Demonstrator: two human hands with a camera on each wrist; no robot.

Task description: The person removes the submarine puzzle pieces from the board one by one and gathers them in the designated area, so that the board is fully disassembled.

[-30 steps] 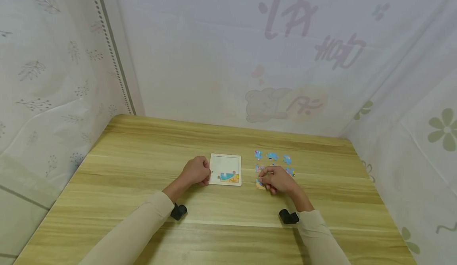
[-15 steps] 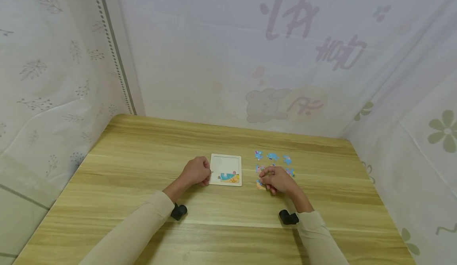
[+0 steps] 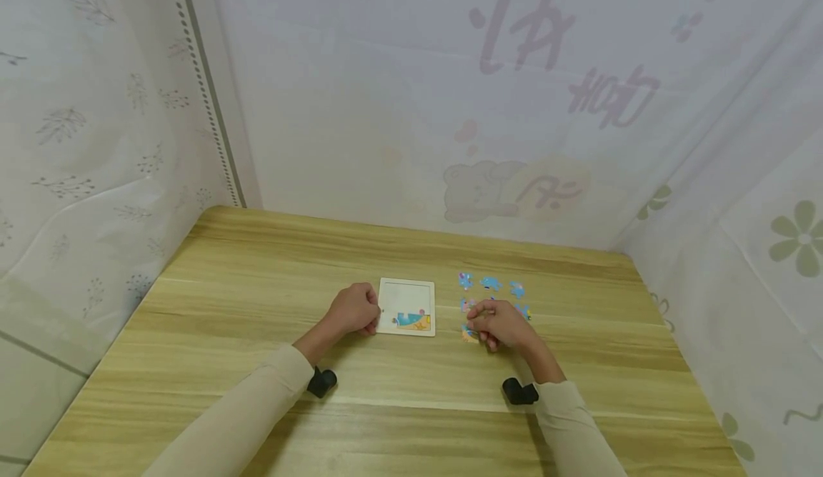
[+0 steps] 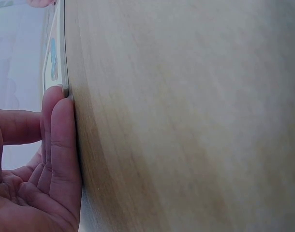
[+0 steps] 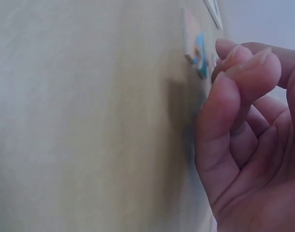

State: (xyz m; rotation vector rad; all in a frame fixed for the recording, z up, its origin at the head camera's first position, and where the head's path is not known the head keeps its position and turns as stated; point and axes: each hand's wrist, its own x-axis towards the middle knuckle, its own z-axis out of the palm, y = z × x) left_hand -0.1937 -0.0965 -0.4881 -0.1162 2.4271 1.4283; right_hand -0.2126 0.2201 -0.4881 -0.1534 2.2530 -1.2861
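Observation:
A pale square puzzle tray (image 3: 406,291) lies on the table, with a few blue and sandy pieces (image 3: 412,320) in its lower right part. My left hand (image 3: 354,308) is at the tray's left edge. In the left wrist view its fingertips (image 4: 62,108) meet the tray's near corner; the thumb's contact is hidden. My right hand (image 3: 504,323) hovers over the loose pieces, fingers loosely bent. Below its fingertips lies a sandy and blue puzzle piece (image 3: 469,335); in the right wrist view a gap shows between this piece (image 5: 193,41) and the fingers (image 5: 217,104).
Several loose pieces lie right of the tray in rough rows, including a blue piece (image 3: 491,283) at the back; my right hand hides some. A black wrist mount (image 3: 322,382) shows under the left forearm, another black mount (image 3: 519,391) by the right. Patterned curtains (image 3: 360,106) enclose the table.
Both hands keep their places, and the tray and loose pieces stay where they were. Only a very slight shift of the head view shows.

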